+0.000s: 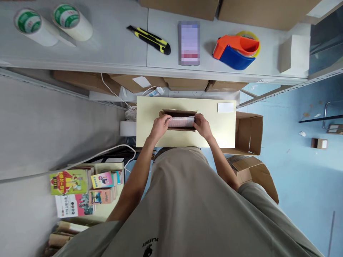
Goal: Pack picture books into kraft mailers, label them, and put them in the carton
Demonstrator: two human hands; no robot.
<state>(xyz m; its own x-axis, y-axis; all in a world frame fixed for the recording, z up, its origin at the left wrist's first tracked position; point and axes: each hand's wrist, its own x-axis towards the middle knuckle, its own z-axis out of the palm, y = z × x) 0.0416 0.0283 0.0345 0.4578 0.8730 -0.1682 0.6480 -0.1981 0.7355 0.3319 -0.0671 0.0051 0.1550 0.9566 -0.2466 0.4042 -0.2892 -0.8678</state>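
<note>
A small open cardboard box (180, 111) sits on the pale yellow tabletop (222, 132) in front of me. Inside its opening lies a flat, pinkish-white wrapped packet (182, 122); its contents cannot be made out. My left hand (160, 125) grips the packet's left end, fingers closed at the box's left side. At the opposite end, my right hand (202, 125) has its fingers bent over the packet's right edge and the box's right side. The packet's lower part is hidden within the box.
A white card (225, 107) lies at the tabletop's right. On the grey shelf beyond are tape rolls (72, 22), a utility knife (149, 40), a blurred phone (189, 43) and a tape dispenser (237, 50). Books (71, 182) stack at left; an open carton (249, 134) stands right.
</note>
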